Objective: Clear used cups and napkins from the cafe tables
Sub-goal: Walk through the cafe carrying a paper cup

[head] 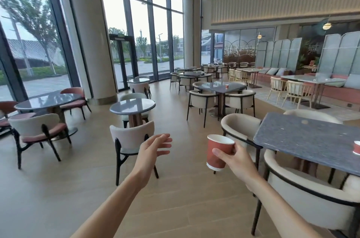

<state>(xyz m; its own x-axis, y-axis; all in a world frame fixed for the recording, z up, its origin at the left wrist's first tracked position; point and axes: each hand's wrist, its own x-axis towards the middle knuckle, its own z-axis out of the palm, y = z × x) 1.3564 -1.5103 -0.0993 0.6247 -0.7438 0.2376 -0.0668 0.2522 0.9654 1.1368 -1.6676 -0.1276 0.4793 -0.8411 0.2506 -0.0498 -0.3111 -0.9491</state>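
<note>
Cup in hand: red paper cup (pixel 217 152) with white rim, tilted slightly, held in the air over the wooden floor (pixel 175 198), at about 4 o'clock from the middle of the view.
Right hand (pixel 236 161): at 4 o'clock; fingers curled round the cup's side, thumb (pixel 219 153) across its front, firm hold.
Left hand (pixel 153 149): near 6 o'clock, raised; fingers (pixel 165 139) straight and spread, holding nothing, touching nothing.
Second cup: red cup (pixel 357 147) at 3 o'clock, cut off by the right edge, standing on the near grey table (pixel 303 136); well apart from the held cup.
Third cup: small red cup (pixel 226 86) at 1 o'clock, upright on the dark square table (pixel 218 85) farther back, ringed by cream chairs.
Near chairs: cream armchair (pixel 311 196) with black frame at 4 to 5 o'clock, just beside the near grey table; another cream armchair (pixel 240 126) at that table's far left corner.
Round tables: grey round table (pixel 132 105) at 10 o'clock beyond the left hand, cream-backed chair (pixel 131 137) in front of it; larger round table (pixel 48 100) at 9 o'clock with pink-seated chairs.
Napkins: cannot tell; none sharp enough to make out on any table.
Surroundings: tall windows (pixel 140 23) and pillars at 11 to 12 o'clock; bench seating with cushions at 2 o'clock.
</note>
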